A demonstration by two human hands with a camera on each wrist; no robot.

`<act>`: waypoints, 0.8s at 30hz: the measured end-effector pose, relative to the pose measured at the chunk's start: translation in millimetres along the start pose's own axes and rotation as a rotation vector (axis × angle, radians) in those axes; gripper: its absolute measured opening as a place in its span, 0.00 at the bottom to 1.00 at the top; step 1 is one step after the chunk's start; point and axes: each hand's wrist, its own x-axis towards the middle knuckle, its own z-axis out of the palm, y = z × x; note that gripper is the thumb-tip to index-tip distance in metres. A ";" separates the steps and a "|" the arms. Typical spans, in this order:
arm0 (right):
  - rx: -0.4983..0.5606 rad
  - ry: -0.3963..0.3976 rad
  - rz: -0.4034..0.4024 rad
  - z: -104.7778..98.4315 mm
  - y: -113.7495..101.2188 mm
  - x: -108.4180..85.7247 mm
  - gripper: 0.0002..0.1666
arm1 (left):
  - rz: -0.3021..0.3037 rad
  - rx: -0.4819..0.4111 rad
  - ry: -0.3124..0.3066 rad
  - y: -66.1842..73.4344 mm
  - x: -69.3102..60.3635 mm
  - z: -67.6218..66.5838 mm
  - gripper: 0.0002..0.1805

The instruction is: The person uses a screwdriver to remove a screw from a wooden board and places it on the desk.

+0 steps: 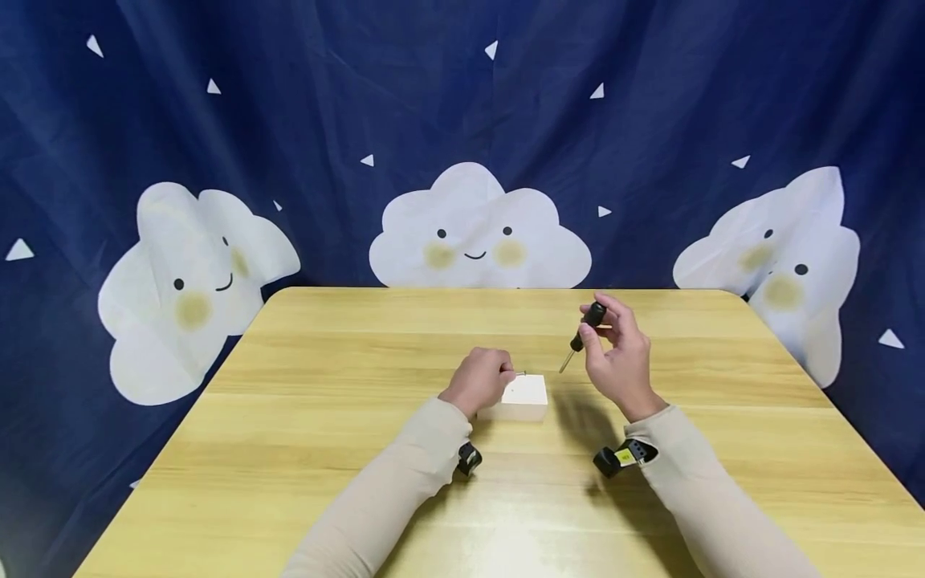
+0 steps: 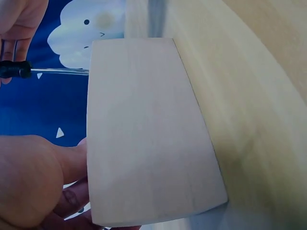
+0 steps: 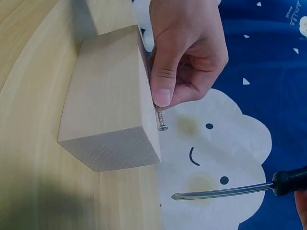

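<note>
A pale wooden block (image 1: 525, 393) sits on the table in front of me, its broad side filling much of the left wrist view. Over its top, my left hand (image 1: 482, 379) pinches a metal screw (image 3: 161, 120) between thumb and fingers. The screw's head points out from the fingertips, lying low along the block's top face; its tip is hidden by the fingers. My right hand (image 1: 620, 357) holds a screwdriver (image 3: 288, 181) by its black handle, to the right of the block. The screwdriver's shaft slants down, and its cross-shaped tip is apart from both screw and block.
The light wooden table (image 1: 347, 345) extends around the block on all sides. Behind it hangs a dark blue curtain (image 1: 325, 104) printed with white clouds. Black straps with small cameras are on both wrists, the right one (image 1: 623, 457) close above the tabletop.
</note>
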 end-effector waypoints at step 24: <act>-0.045 -0.011 -0.019 -12.0 1.6 -3.6 0.31 | -0.019 -0.083 0.196 -32.1 -15.4 -24.3 0.12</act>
